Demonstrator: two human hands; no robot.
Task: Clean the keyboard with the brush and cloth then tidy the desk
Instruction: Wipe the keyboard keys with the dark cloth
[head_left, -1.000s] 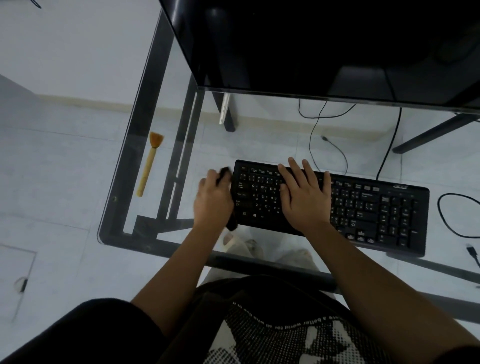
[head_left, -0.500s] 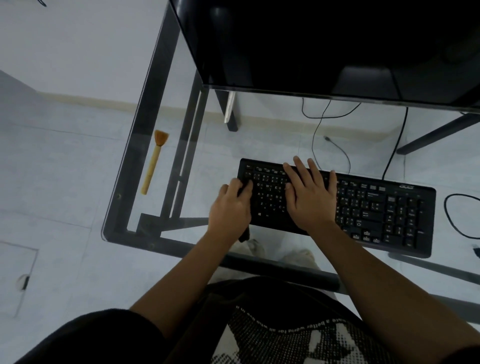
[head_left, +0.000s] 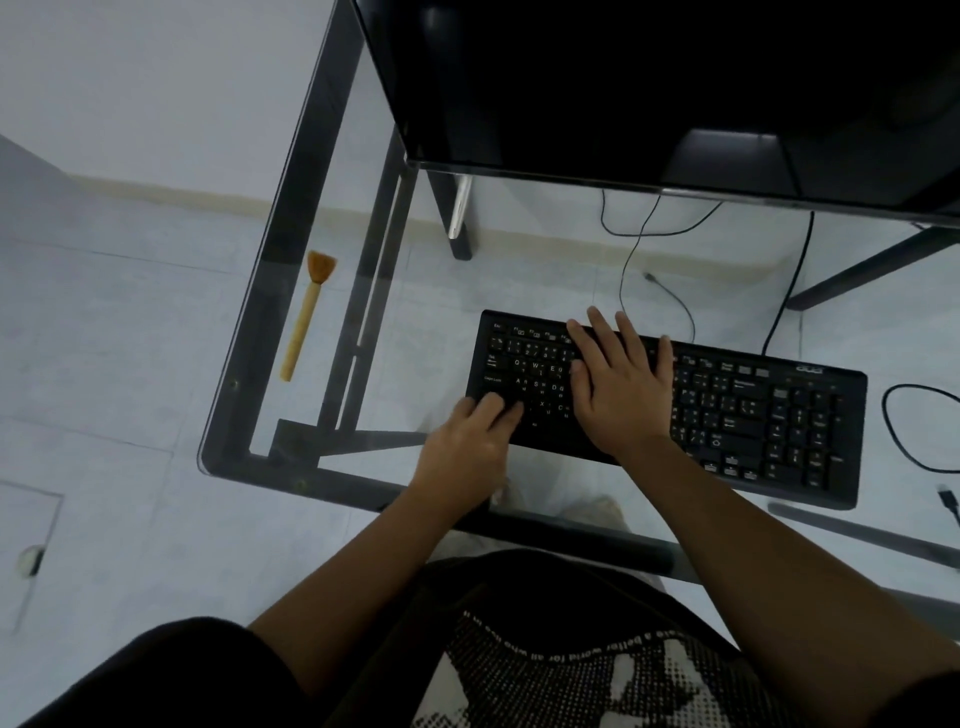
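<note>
Currently the keyboard (head_left: 670, 405) lies flat on the glass desk (head_left: 291, 218), and both hands rest on its left half. The left hand (head_left: 467, 447) sits at the keyboard's near-left corner, fingers curled down onto the lowest key rows; whether a cloth is pinched beneath them cannot be determined, as the palm hides the underside. The right hand (head_left: 621, 384) lies just beside it, toward the keyboard's middle, palm down and fingers spread flat, reaching to the far edge and holding nothing. Both forearms extend from the near edge of the desk, the left angled inward. The brush (head_left: 306, 317) lies well apart to the left of the keyboard, on the glass, bristles pointing away from the person. A monitor (head_left: 675, 88) stands beyond the keyboard's far edge.
</note>
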